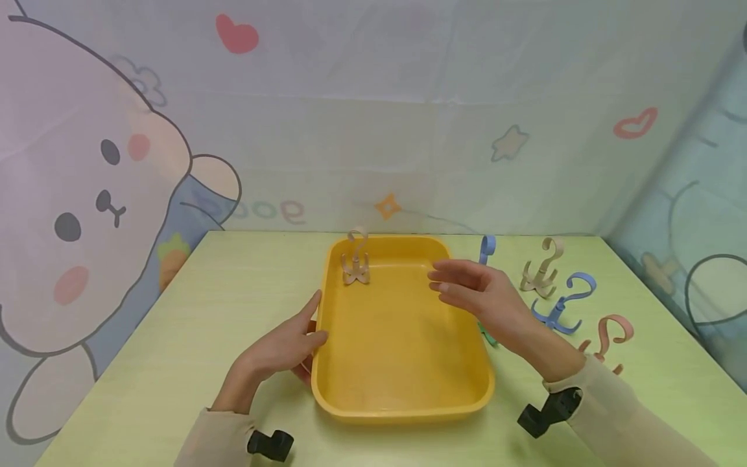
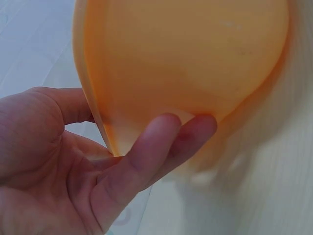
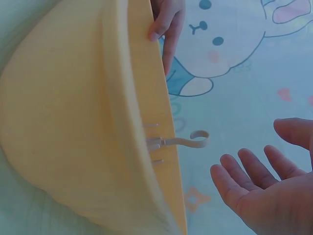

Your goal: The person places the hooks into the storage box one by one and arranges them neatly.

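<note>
A yellow plastic tray (image 1: 403,363) stands in the middle of the table. My left hand (image 1: 274,353) grips its left side, with thumb and fingers on either side of the wall; the left wrist view shows fingers (image 2: 151,147) against the tray's outer face. Inside the tray, at the far left corner, is a beige multi-prong hook (image 1: 356,271) with its curved top above the rim. My right hand (image 1: 496,301) hovers over the tray's right edge, holding nothing. In the right wrist view its fingers (image 3: 259,171) are spread and loosely bent.
Right of the tray lie a beige hook (image 1: 539,277), a blue hook (image 1: 557,312) and a pink hook (image 1: 609,324). Another blue hook (image 1: 487,246) and a green piece (image 1: 489,336) are partly hidden by my right hand. A printed cloth (image 1: 362,149) hangs behind the table.
</note>
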A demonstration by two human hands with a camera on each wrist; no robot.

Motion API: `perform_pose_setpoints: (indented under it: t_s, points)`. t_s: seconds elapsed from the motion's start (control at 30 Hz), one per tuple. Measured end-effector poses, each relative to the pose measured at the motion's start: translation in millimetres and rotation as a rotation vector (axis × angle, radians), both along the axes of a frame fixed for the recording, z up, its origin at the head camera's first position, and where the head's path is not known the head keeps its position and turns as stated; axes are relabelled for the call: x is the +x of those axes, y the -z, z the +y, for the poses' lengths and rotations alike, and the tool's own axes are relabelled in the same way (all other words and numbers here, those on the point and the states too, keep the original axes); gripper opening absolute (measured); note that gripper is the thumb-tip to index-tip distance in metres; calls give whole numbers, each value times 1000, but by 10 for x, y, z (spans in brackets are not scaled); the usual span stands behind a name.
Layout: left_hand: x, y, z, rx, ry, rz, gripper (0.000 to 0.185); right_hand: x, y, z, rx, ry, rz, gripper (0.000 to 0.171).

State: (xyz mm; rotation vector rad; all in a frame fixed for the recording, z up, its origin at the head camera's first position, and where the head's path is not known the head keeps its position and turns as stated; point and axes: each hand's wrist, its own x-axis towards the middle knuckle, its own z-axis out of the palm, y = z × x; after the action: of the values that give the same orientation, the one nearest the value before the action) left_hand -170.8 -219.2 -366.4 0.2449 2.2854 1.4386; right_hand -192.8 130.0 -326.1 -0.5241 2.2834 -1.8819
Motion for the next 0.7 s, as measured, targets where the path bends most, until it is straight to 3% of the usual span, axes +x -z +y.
perform_pose_setpoints:
  t_s: [0.27, 0.7]
  points:
    - [2, -20, 11, 7, 7, -3, 86, 123, 40, 86, -18, 9, -40, 50]
    - [5, 1, 2, 9, 5, 1, 86, 259, 116, 197, -65, -1, -22, 45]
